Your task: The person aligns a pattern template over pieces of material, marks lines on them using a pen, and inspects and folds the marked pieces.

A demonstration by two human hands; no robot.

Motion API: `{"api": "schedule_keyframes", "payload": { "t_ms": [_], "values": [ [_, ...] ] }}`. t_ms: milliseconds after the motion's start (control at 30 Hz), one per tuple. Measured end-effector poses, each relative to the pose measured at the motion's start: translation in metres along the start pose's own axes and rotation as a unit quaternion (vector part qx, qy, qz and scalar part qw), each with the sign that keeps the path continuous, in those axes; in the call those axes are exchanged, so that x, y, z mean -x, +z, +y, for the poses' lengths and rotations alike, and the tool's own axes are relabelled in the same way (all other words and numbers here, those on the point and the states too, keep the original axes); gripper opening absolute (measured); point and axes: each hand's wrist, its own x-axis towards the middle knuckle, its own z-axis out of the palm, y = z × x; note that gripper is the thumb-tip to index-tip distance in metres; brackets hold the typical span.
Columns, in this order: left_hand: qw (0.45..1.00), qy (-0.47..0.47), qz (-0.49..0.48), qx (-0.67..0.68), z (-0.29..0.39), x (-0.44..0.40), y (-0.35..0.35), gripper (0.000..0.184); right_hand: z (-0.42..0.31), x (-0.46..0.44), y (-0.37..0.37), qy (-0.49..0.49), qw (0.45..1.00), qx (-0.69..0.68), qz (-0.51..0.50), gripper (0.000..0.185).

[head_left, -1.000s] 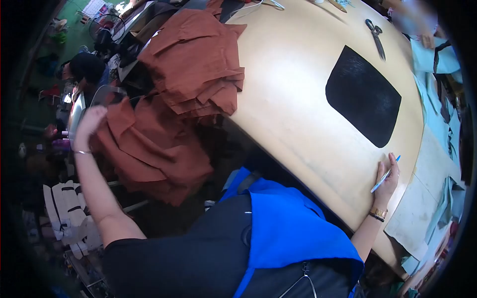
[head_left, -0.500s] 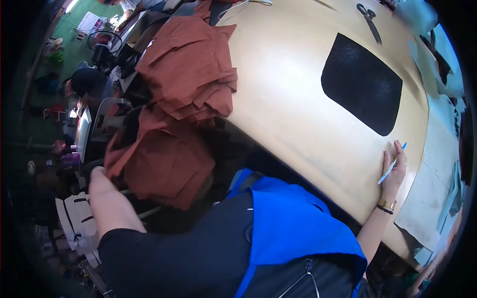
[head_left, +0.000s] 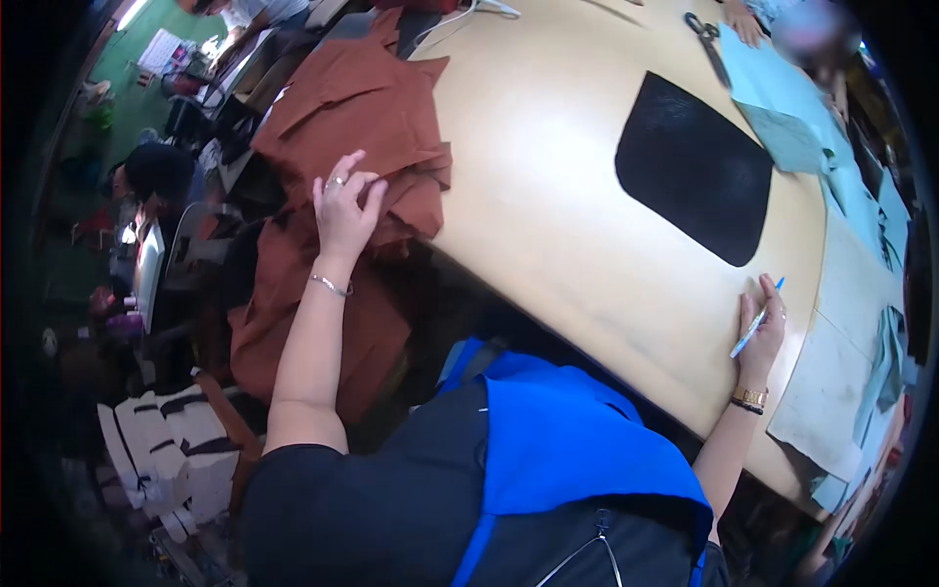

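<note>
My left hand is raised over the pile of reddish-brown leather pieces at the table's left end. Its fingers are apart and curved, with nothing in them. More reddish-brown leather hangs or lies lower down, behind my left forearm. My right hand rests at the near right part of the table, its fingers closed around a blue and white pen. Beyond that hand, a black leather piece with rounded corners lies flat on the table.
Black-handled scissors lie at the far side of the pale table. Light-blue sheets overlap its right side, where another person's hand rests. White pieces are stacked at lower left. Other people sit at far left.
My left hand has let go of the lower reddish-brown leather and moved up and right over the pile. A light-blue sheet has come onto the table near the scissors. My right hand still holds the pen.
</note>
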Motion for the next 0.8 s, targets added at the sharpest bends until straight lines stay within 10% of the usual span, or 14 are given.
{"api": "schedule_keyframes", "payload": {
  "t_ms": [133,233,367,500,800],
  "values": [
    [0.965,0.073,0.088,0.235,0.096,-0.068,0.024,0.012,-0.009,0.000,-0.005,-0.017,0.999,-0.009,0.025,0.039],
    [0.790,0.036,-0.021,0.611,0.197,-0.078,0.055,0.014,0.002,0.000,-0.003,-0.017,0.996,-0.056,0.061,0.038],
    [0.666,0.159,-0.299,0.665,0.303,-0.005,0.064,0.042,0.014,0.000,-0.004,0.093,0.945,-0.245,0.194,0.033],
    [0.824,0.399,-0.323,0.238,0.272,0.037,0.048,0.066,0.025,0.020,-0.027,0.095,0.911,-0.296,0.271,0.029],
    [0.874,0.388,-0.173,0.236,0.239,0.065,0.069,0.022,-0.087,0.044,-0.030,-0.134,0.984,-0.089,-0.079,0.050]
  ]
}}
